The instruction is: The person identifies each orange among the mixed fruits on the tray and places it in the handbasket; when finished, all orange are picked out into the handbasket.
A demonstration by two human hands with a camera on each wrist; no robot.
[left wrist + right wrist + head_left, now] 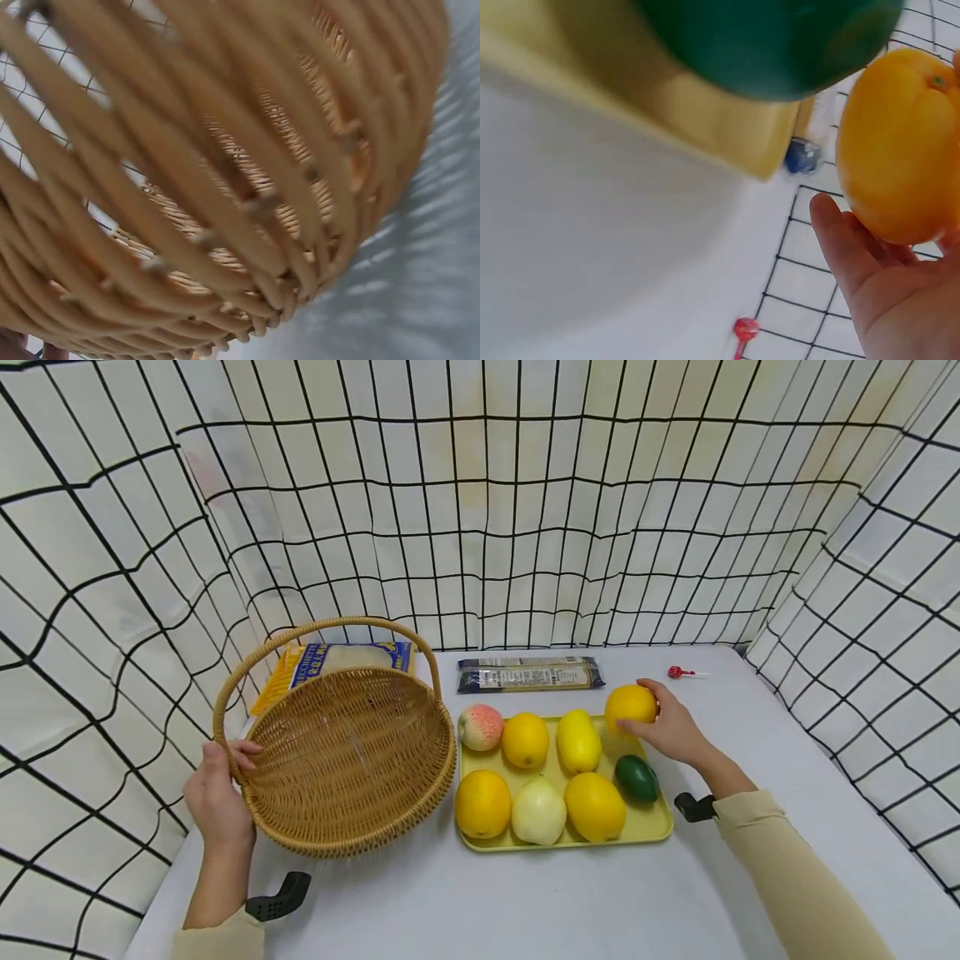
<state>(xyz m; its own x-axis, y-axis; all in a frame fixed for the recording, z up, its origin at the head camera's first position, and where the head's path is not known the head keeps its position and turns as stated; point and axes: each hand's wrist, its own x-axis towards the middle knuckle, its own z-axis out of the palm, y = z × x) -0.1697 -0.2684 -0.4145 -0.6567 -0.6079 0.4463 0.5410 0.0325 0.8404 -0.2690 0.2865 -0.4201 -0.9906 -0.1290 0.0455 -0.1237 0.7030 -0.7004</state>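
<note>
My left hand (219,795) grips the wicker basket (352,760) at its left rim, by the foot of the arched handle. The basket is tilted, with its inside towards the head view; its woven side (225,172) fills most of the left wrist view. My right hand (673,727) holds an orange (630,706) between thumb and fingers, over the back right corner of the yellow tray (652,831). Near that hand on the tray lies a dark green avocado (636,778). In the right wrist view the orange (900,150) sits against the fingers.
On the tray are a peach (481,727), a pale pear (538,812), a long yellow fruit (578,742) and several round orange-yellow fruits (483,803). Behind stand dark packets (528,675), a red lollipop (677,672) and a yellow-blue bag (318,662). Black netting over white sheets (517,510) surrounds the table.
</note>
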